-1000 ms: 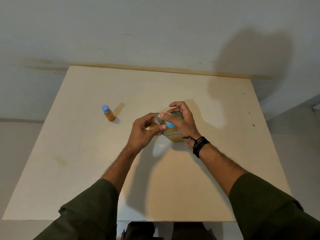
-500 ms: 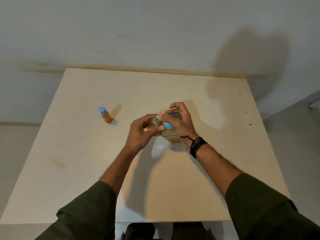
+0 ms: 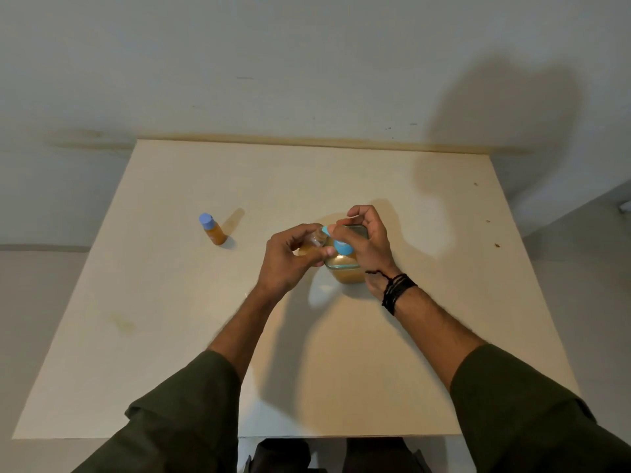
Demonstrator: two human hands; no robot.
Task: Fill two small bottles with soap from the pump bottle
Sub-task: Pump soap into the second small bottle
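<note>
A square pump bottle (image 3: 345, 269) of amber soap with a light blue pump head (image 3: 341, 245) stands at the table's middle. My right hand (image 3: 367, 245) lies over the pump, its fingers curled round the pump head. My left hand (image 3: 290, 259) grips a small clear bottle (image 3: 316, 238) with its uncapped mouth at the pump's spout. A second small bottle (image 3: 213, 230), full of amber soap and closed with a blue cap, stands upright to the left, apart from both hands.
The pale wooden table (image 3: 170, 336) backs onto a grey wall. A few small dark specks (image 3: 496, 245) lie near the table's right edge. My dark green sleeves cover the near edge.
Both hands stay at the pump bottle with only slight shifts. The view has tilted a little, so everything sits slightly lower in the picture.
</note>
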